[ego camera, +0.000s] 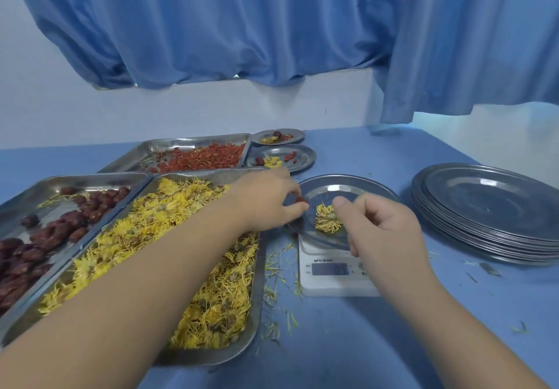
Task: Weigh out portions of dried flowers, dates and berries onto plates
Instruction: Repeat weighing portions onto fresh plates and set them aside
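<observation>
Flowers fill the nearest tray, close to the scale. Right hand curls over its plate; grip unclear. Left hand pinches a date at the rim, likely to add beside the flower. Filled plates sit beyond.

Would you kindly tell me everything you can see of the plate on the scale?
The plate is round, shallow and shiny, seemingly stainless steel. It rests on the white digital scale, right of the flower tray. A small clump of yellow dried flowers lies on it. The left hand pinches a small red fruit at its left edge; the right hand covers its near right rim.
</observation>
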